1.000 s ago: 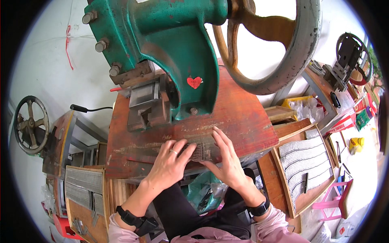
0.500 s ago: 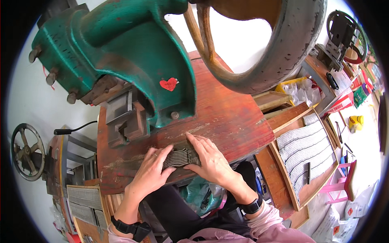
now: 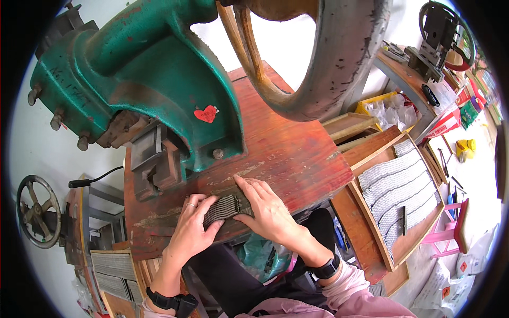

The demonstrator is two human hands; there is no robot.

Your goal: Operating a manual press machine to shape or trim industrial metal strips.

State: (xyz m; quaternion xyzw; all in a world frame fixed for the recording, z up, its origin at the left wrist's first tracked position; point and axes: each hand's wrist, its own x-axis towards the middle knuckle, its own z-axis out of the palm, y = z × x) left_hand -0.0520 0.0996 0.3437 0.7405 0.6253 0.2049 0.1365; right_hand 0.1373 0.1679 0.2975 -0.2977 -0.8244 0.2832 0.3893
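Note:
A stack of thin dark metal strips [image 3: 225, 207] lies on the worn red wooden bench [image 3: 286, 159], near its front edge. My left hand [image 3: 192, 229] presses on the stack's left end, with a ring on one finger. My right hand [image 3: 266, 211] cups the right end, fingers flat on the wood. Both hands hold the bundle together. Just behind them stands a big green press [image 3: 159, 85] with its dark steel die block [image 3: 156, 161]. A red heart sticker [image 3: 205, 113] sits on the press body. Each wrist wears a black watch.
A large rusty flywheel [image 3: 339, 58] hangs over the bench on the right. A wooden tray [image 3: 419, 238] at the right holds rows of grey strips. More trays of strips [image 3: 114, 265] are at lower left. A second press handwheel [image 3: 36, 212] stands far left.
The view has shifted toward the press. My hands have drawn closer together around the bundle of strips, squeezing it into a tighter stack at the bench's front edge.

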